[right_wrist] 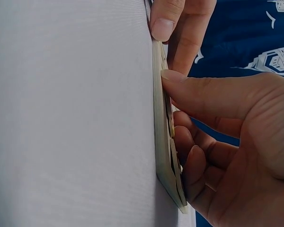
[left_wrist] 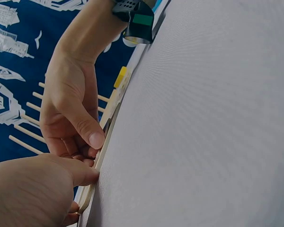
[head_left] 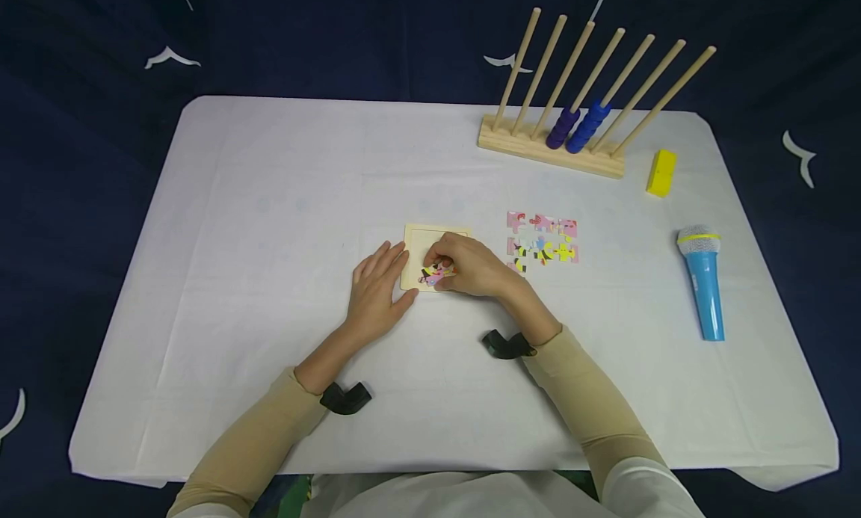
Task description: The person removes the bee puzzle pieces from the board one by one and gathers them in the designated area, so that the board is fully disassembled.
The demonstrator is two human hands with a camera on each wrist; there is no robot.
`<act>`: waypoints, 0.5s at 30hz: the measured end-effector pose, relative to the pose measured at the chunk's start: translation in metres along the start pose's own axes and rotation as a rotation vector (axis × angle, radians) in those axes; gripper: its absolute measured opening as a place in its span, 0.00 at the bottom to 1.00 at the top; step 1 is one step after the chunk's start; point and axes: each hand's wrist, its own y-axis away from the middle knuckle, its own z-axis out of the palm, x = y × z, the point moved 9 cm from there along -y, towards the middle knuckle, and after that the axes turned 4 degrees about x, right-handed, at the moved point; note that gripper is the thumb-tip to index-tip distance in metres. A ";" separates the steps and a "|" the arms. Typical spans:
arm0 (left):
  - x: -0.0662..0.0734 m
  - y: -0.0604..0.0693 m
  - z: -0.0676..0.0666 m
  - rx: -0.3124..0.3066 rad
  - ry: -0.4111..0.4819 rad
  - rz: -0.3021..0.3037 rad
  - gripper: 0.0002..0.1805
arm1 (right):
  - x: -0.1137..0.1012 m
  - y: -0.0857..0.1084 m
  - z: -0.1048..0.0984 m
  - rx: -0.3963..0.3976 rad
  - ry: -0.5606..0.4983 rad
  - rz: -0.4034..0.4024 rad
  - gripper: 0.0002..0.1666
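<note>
A thin square wooden puzzle tray (head_left: 418, 238) lies on the table between the hands. Colourful jigsaw pieces (head_left: 430, 277) sit in its lower part, partly covered by the right hand (head_left: 474, 267). Thumb and curled fingers of that hand close around a piece there; the exact contact is partly hidden. Along the tray's left side rests the left hand (head_left: 378, 294), its fingers extended and its thumb near the bottom corner. From the right wrist view, the tray (right_wrist: 162, 146) appears edge-on, with pieces slightly raised above its rim. Several loose jigsaw pieces (head_left: 545, 250) lie to the right.
At the back right stands a wooden peg rack (head_left: 538, 152) with upright rods and purple and blue beads (head_left: 587, 129). A yellow block (head_left: 662, 173) and a blue toy microphone (head_left: 703, 290) lie farther right on the white-covered table (head_left: 269, 204).
</note>
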 end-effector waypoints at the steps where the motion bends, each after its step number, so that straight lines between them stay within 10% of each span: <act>1: 0.000 0.000 0.000 0.000 0.000 0.000 0.34 | 0.000 0.000 0.000 0.000 0.000 -0.002 0.18; 15: 0.000 0.000 0.000 -0.004 -0.005 0.003 0.33 | -0.001 0.000 0.000 -0.004 -0.016 0.012 0.17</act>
